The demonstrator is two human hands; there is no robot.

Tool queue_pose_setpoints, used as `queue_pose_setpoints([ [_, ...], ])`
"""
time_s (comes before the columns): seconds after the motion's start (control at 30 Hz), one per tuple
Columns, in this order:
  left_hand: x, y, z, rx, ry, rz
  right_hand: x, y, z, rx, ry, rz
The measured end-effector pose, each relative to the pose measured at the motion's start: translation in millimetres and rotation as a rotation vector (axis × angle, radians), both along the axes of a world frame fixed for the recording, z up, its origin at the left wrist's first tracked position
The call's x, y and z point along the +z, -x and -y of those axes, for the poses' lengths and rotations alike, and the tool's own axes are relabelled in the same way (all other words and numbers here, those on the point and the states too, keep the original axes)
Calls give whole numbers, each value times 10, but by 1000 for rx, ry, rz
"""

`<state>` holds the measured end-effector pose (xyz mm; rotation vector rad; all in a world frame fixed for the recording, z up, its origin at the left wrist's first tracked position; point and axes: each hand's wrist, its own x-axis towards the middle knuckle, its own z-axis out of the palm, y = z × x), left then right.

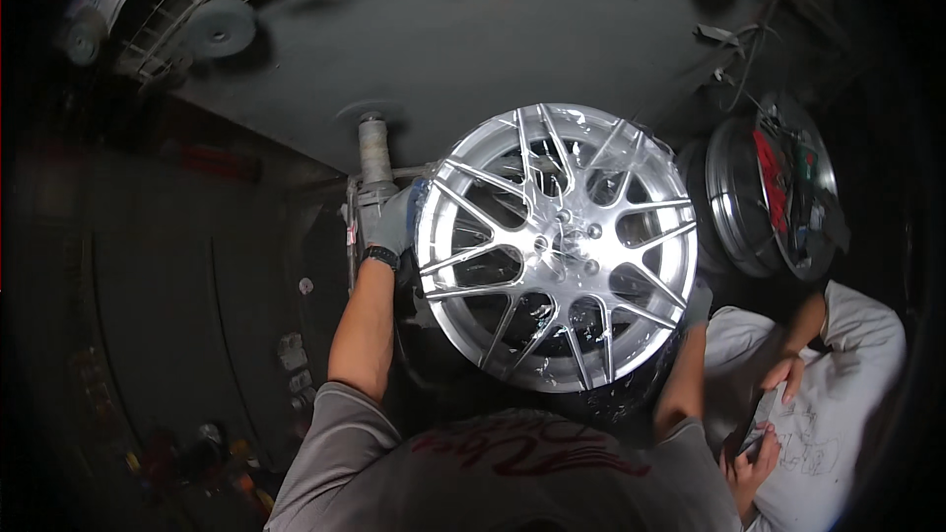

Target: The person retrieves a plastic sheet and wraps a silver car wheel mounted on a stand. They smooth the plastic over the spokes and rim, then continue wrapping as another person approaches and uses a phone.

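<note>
A silver multi-spoke alloy wheel (613, 248) faces up before my body. Wrinkled clear film with bright glints seems to cover its face. My left hand (394, 220), in a grey glove, grips the wheel's left edge, its fingertips hidden against the rim; a dark watch band circles the wrist. At the lower right edge my right hand (698, 301), gloved too, holds the rim, mostly concealed by the wheel. Beneath the lower rim lies shiny black plastic (636, 392).
Beyond my left hand, a pale wrapped spindle (374, 150) stands by a grey panel (473, 39) with several round discs (220, 28) along its far edge. At right, another wheel (734, 199) bears a red cloth (771, 182) and a green tool (806, 160). A person (838, 384) sits close by, holding a flat object.
</note>
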<state>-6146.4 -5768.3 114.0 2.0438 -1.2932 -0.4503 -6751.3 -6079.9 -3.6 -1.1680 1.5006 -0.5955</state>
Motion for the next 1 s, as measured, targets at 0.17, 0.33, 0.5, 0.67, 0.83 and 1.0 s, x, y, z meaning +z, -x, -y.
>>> queue_pose_setpoints([
  [0.17, -83, 31, -53, -2, -3, 56, 291, 58, -484, -61, 285, -250],
  [0.33, -231, 157, -83, 122, 93, -343, 239, 4, -797, -187, 255, 140],
  [0.5, -250, 231, -254, -21, -21, -88, 361, 58, -1059, -237, 19, 371],
  [0.67, -288, 333, -502, 15, 55, 85, 680, 31, -1505, -242, -263, 638],
  [0.83, 121, 631, -464, 546, 182, -1366, 1270, -319, -2006, -383, -353, 724],
  [1.0, 116, 664, -648, 495, 117, -1135, 1090, 77, -2276, 103, -373, 648],
])
